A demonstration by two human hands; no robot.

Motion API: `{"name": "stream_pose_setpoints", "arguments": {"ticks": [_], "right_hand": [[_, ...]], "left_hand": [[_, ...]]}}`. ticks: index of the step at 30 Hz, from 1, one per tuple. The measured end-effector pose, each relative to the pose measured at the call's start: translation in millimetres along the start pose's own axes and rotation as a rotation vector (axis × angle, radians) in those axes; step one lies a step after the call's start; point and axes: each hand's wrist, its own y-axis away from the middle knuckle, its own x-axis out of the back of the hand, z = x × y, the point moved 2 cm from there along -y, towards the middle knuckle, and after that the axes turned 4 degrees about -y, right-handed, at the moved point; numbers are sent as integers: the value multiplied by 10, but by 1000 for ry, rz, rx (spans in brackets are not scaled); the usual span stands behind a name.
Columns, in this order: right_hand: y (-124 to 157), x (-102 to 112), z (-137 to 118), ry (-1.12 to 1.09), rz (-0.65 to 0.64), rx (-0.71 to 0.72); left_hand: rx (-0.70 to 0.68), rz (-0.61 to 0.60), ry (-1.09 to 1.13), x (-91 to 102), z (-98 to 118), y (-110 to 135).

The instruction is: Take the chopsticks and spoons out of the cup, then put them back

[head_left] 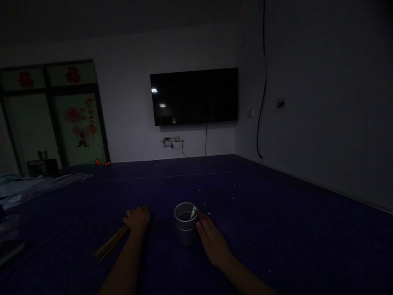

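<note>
My left hand (137,218) is closed around a bundle of thin wooden sticks (112,244), low over the dark blue surface. Their long ends fan out toward the lower left, and short tips poke out past my fingers. To the right stands a grey cup (186,233), upright, with a lighter band around it. A small white strip (193,212) leans at the inside of its right rim. My right hand (213,241) is closed against the cup's right side, thumb nearest me; its other fingertips are partly hidden. A thin dark tip shows just beyond them.
Small white scraps (233,198) are scattered on the blue surface (245,229) to the right. Clear plastic wrapping (46,188) lies at the left. Small orange items (102,163) sit at the far edge. A television (195,97) hangs on the wall behind.
</note>
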Motion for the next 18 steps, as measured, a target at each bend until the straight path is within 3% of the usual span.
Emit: {"name": "stream_pose_setpoints", "arguments": {"ticks": [11, 18], "right_hand": [[-7, 5, 12, -5, -1, -15], [10, -6, 28, 2, 2, -6]], "left_hand": [[10, 21, 6, -25, -22, -18], [-8, -27, 40, 33, -11, -37]]}}
